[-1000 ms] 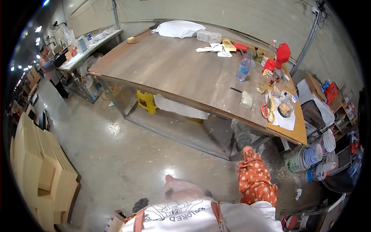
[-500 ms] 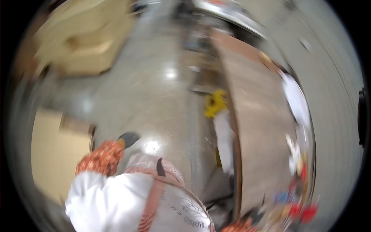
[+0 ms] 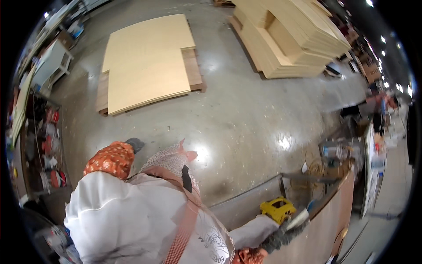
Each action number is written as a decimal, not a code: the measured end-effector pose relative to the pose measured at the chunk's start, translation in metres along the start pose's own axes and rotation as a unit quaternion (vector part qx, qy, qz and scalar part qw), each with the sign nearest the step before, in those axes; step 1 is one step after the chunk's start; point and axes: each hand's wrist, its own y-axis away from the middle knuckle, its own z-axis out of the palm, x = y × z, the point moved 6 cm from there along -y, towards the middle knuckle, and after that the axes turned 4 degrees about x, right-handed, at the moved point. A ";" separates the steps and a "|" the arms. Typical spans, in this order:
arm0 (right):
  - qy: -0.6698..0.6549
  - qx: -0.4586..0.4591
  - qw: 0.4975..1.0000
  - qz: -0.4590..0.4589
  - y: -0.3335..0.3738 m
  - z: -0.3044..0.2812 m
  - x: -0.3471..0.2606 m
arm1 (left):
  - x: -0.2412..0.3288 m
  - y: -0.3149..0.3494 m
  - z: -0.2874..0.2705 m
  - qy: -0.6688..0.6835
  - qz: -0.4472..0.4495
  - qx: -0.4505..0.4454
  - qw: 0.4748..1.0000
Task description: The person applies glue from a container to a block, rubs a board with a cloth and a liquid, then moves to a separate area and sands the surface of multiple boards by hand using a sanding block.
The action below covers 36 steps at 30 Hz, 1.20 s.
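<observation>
My left hand (image 3: 136,144), in a dark grey glove, hangs above the floor beside the apron. Its fingers are mostly hidden behind the orange patterned sleeve cover (image 3: 112,159), and I make out nothing in it. At the lower right, my right hand (image 3: 281,237), also in a dark grey glove, is closed around a short, pale, flat-looking object (image 3: 298,219) whose kind I cannot make out. That hand is over the edge of the brown-topped workbench (image 3: 323,224). Just beyond it is a yellow tool-like thing (image 3: 278,210) with dark openings.
A low stack of pale notched boards (image 3: 149,61) lies on brown support boards ahead left. A taller stack of cut boards (image 3: 294,57) stands ahead right. Shelves with cans (image 3: 52,141) line the left. A coiled cord (image 3: 316,169) lies beyond the bench; another person (image 3: 373,105) is far right.
My view has swung from alongside the bench, so the board stacks sit further right and the bench lies lower right. My right hand has come into fuller view with the pale object.
</observation>
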 end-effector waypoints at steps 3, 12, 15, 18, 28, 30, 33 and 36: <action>-0.183 -0.219 0.955 0.076 0.024 0.126 0.008 | -0.023 0.056 -0.003 0.019 0.051 0.003 0.998; -0.306 -0.497 0.799 0.146 0.088 0.379 -0.088 | 0.005 0.058 0.001 -0.007 0.028 -0.081 0.996; -0.273 -0.519 0.809 0.041 0.066 0.431 -0.132 | -0.006 0.022 -0.032 0.097 0.011 -0.041 0.994; -0.245 -0.505 0.827 0.035 0.052 0.470 -0.154 | 0.006 -0.021 -0.155 0.378 -0.243 0.009 0.893; -0.166 -0.592 0.788 -0.010 0.105 0.619 -0.176 | 0.008 -0.106 -0.184 0.386 -0.220 0.048 0.894; -0.108 -0.605 0.783 -0.090 0.117 0.675 -0.186 | -0.011 -0.115 -0.144 0.316 -0.247 -0.008 0.916; -0.007 -0.601 0.777 -0.189 0.150 0.751 -0.198 | -0.026 -0.119 -0.130 0.190 -0.309 -0.168 0.916; -0.007 -0.588 0.757 -0.283 0.193 0.842 -0.212 | -0.062 -0.185 -0.135 0.147 -0.251 -0.168 0.942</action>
